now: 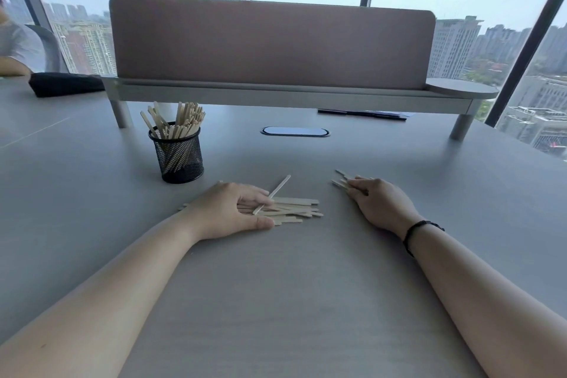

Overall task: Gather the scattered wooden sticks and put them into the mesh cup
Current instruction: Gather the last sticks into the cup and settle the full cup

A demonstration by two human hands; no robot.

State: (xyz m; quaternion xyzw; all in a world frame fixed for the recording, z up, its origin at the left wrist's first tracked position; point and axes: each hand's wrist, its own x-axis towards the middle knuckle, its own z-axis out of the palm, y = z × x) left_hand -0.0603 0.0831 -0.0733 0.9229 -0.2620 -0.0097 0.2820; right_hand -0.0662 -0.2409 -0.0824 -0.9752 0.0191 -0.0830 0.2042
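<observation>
two hands point(233, 209), one mesh cup point(178, 153), many sticks point(294, 209)

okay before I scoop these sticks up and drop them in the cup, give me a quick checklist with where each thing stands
1. Mesh cup upright on table: ok.
2. Room in cup: cannot tell; already holds many sticks.
3. Left hand on the main stick pile: ok, one stick sticks up between fingers.
4. Right hand on the few sticks there: ok, not yet lifted.
5. Path from pile to cup free: ok.
</observation>
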